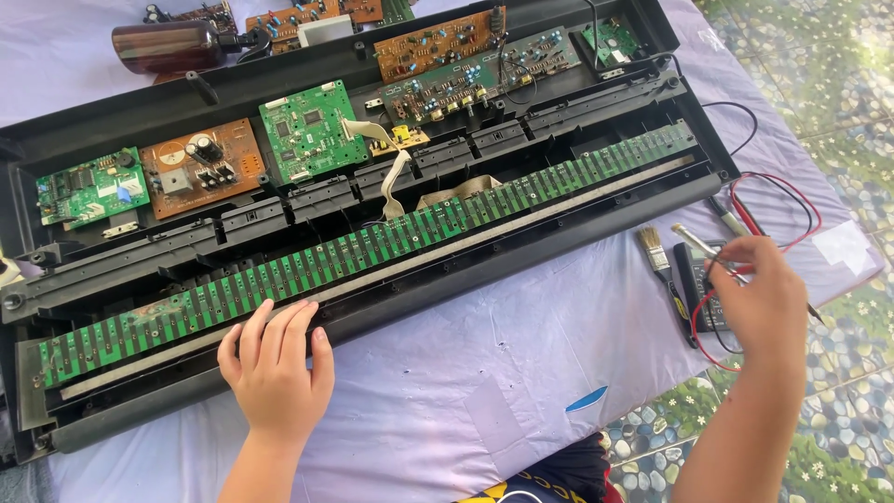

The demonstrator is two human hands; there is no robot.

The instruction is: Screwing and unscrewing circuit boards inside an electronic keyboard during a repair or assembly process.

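Nearest to me, my left hand (277, 365) lies flat and unclenched, holding nothing. Its fingertips (289, 315) press on the front rail of the opened keyboard case (484, 270), just below the long green contact strip (372, 244). In my judgement this placing steadies the case against sliding on the cloth.

My right hand (764, 298) is off the case's right end. It is closed in a pinch on a thin metal-tipped probe (703, 247), whose tip points up and left toward the case. The hand hovers over the dark multimeter (700, 284), and the red lead (782, 200) loops round behind it. A small flat brush (659, 256) lies just beside the meter, bristles away from me, within easy reach of that hand.

The case lies slantwise across the bench, covered by a pale lilac cloth (521, 373). Inside, the contact strip runs almost the full length of the front. Behind it sit several boards: green ones (307, 130) and brown ones (197, 166), joined by pale ribbon cable (396, 182). A brown bottle (168, 47) lies on its side beyond the far edge.

Edges and room: open cloth lies between the front rail and me. To the right the cloth ends near the meter, over patterned floor (838, 93), so the tools there sit close to that edge. The left end of the case runs out of view.
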